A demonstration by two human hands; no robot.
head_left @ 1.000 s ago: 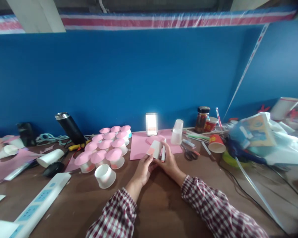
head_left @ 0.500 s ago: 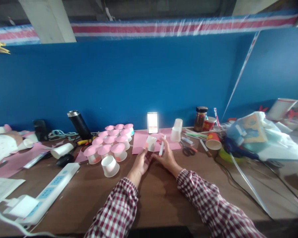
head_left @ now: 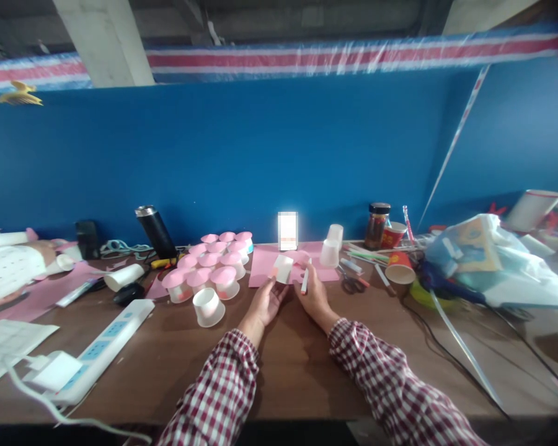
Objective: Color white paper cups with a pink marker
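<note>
My left hand grips a small white paper cup tilted on its side, with an orange-pink patch near my thumb. In my right hand is a white marker with a red end pointing down toward the table. Both hands are close together over the front edge of a pink paper sheet. Left of them stand several white cups topped with pink paper discs, and one uncovered white cup in front. Beyond the right hand is a stack of clear-white cups.
A lit phone stands at the back of the sheet. Scissors, a red paper cup and a dark-lidded jar are to the right, near a plastic bag. A power strip and a black flask are left.
My right hand with the marker has drawn slightly down and back from the cup, its fingers less spread. The whole view has shifted slightly.
</note>
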